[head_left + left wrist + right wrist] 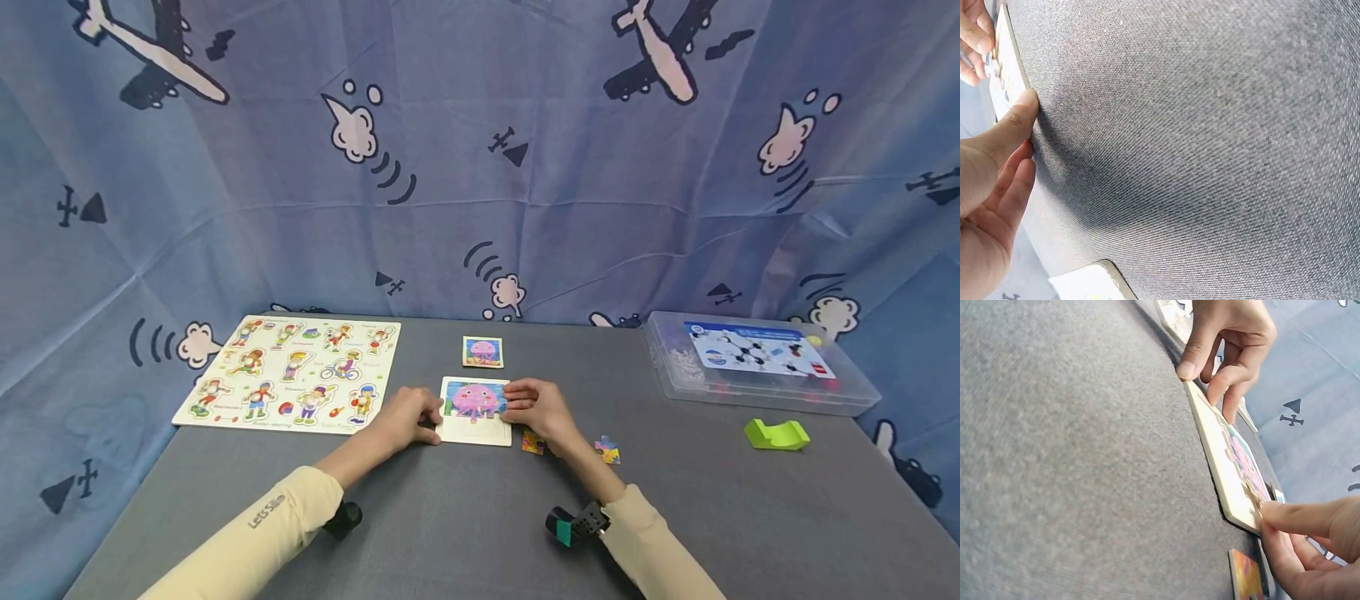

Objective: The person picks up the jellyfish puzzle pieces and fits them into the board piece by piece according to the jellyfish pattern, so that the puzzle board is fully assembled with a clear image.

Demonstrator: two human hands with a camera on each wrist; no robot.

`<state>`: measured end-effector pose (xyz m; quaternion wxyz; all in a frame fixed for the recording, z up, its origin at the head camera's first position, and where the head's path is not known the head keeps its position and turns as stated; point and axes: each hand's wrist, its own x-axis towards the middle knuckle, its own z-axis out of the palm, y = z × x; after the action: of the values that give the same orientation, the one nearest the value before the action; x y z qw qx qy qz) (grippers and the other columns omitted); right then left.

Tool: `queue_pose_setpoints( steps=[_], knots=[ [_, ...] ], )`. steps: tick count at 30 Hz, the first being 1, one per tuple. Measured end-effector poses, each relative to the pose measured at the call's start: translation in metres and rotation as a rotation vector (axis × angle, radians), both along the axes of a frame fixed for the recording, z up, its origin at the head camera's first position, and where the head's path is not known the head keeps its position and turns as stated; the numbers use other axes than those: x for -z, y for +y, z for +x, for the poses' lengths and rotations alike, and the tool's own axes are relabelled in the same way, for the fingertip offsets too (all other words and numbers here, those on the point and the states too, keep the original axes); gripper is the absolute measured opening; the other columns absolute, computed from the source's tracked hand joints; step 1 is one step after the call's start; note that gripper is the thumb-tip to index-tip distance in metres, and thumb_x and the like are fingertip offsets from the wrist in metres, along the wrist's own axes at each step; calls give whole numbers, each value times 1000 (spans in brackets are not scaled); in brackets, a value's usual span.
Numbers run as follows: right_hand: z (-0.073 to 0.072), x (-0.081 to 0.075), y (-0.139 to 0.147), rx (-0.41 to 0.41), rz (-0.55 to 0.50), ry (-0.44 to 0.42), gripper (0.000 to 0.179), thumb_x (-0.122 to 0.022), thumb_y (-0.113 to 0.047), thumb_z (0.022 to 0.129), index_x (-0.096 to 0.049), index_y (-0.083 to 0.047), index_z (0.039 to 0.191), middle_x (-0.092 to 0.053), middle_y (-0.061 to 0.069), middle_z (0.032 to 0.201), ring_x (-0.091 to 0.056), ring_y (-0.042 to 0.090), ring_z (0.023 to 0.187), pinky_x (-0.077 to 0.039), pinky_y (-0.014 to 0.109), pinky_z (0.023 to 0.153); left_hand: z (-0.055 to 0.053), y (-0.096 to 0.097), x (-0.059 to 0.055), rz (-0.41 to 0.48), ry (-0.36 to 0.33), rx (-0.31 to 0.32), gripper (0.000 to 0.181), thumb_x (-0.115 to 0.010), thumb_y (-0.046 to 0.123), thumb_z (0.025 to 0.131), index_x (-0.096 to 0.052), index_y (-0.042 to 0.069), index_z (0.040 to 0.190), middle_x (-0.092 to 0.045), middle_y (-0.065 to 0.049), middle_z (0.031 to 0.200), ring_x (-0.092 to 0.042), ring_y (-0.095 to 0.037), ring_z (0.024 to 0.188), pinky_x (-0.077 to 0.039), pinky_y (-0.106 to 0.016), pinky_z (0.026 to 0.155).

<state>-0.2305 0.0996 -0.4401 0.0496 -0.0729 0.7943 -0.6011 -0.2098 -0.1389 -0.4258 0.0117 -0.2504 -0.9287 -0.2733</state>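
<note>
Here we go: puzzle board point(474, 432) flat on bench point(450, 517), square between both hands. Left hand point(405, 417): thumb and fingers clamped on board's left side, apparently steadying it. Right hand point(545, 410) at right edge: thumb and fingers together, seemingly pinching small piece point(989, 64), mostly hidden. Orange piece point(532, 442), multicoloured piece point(607, 451) to right, likely for easy reach; matching picture card point(482, 352) beyond, probably for reference.

"Where is the head view looking from?"

"It's facing forward and down over the desk point(450, 517), sitting farthest back and taking in the curtain point(450, 217) behind."

"And the wrist views?"

"They're looking low and close across the desk, turned sideways, the left showing the curtain leftward, the right rightward. All three are sharing the puzzle board point(476, 432)."
</note>
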Motion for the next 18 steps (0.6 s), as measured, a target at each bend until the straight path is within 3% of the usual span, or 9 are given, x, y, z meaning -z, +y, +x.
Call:
queue_pose_setpoints(
  steps=[8, 18],
  knots=[
    [-2, -3, -7, 20, 137, 42, 33, -75, 16, 68, -66, 10, 100, -69, 20, 91, -67, 21, 75, -55, 26, 65, -2, -3, -1, -6, 14, 19, 21, -87, 6, 64, -71, 2, 76, -69, -19, 106, -63, -18, 81, -49, -29, 69],
    [-3, -6, -5, 0, 176, 46, 34, -76, 15, 68, -66, 10, 100, -69, 19, 92, -64, 17, 71, -53, 24, 64, -1, -1, 1, 1, 20, 19, 21, -87, 7, 64, -71, 2, 76, -69, -18, 104, -64, -19, 82, -50, -31, 71]
  ],
)
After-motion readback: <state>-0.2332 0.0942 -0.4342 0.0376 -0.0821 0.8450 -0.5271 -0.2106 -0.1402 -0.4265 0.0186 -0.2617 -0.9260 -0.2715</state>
